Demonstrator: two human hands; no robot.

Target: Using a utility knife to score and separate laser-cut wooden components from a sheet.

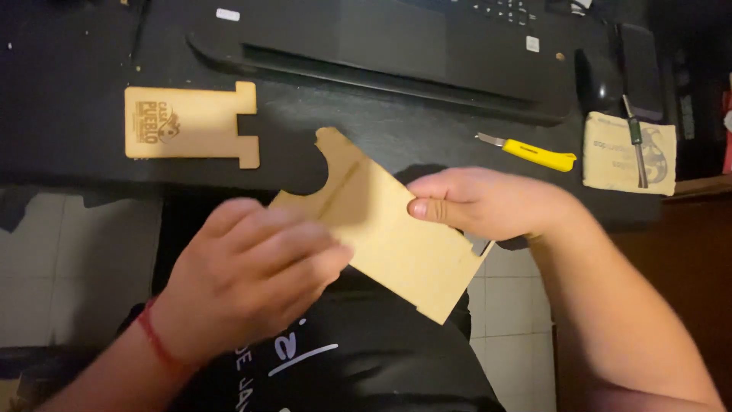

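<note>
I hold a flat, pale wooden panel (396,244) with a curved notch and a straight slot above my lap, in front of the black desk (69,114). My right hand (488,202) grips its right edge, thumb on top. My left hand (255,263), blurred, lies with curled fingers over the panel's lower left part; whether it holds something small against the wood is hidden. A red string circles my left wrist.
A second wooden piece (191,122) with a burnt mark and a side notch lies on the desk at left. A dark laptop (396,46) sits at the back. To the right lie a yellow utility knife (534,152), a mouse (598,80), and a tan pad (629,152) with a pen-like tool.
</note>
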